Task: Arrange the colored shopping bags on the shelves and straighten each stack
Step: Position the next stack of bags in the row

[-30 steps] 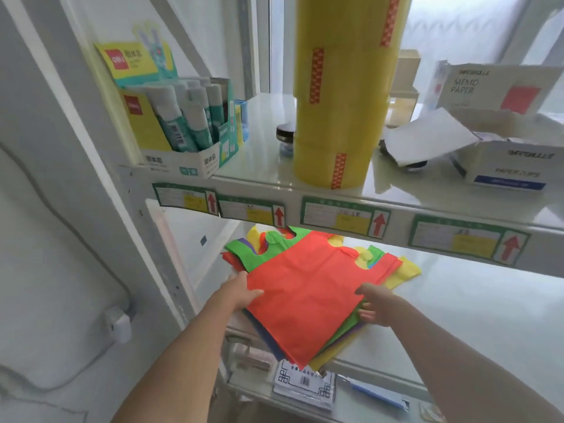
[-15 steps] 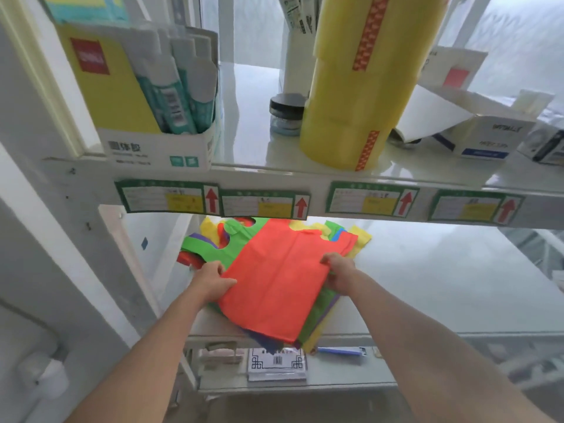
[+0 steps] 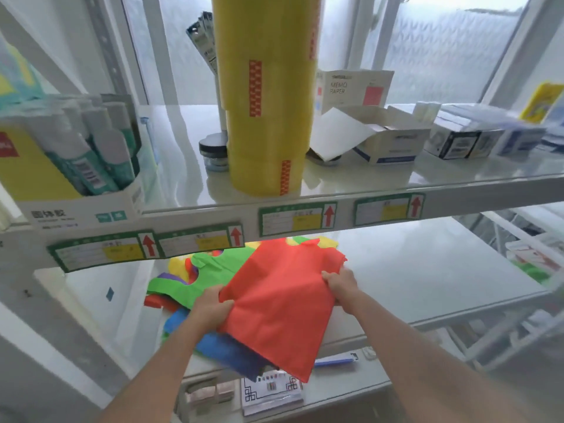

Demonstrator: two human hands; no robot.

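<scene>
Both hands have closed from resting on the stack to gripping the red bag (image 3: 280, 303), now bunched and partly lifted on the middle shelf (image 3: 427, 276). Left hand (image 3: 210, 309) clenches its 9 o'clock edge; right hand (image 3: 341, 285) pinches its 3 o'clock edge. Long axis runs 1 to 7 o'clock over the fanned bag stack (image 3: 189, 279).

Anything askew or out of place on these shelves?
Yes. The stack of colored shopping bags is fanned out and skewed, with the red top bag overhanging the middle shelf edge. On the upper shelf, a white memo paper box sits torn open.
</scene>
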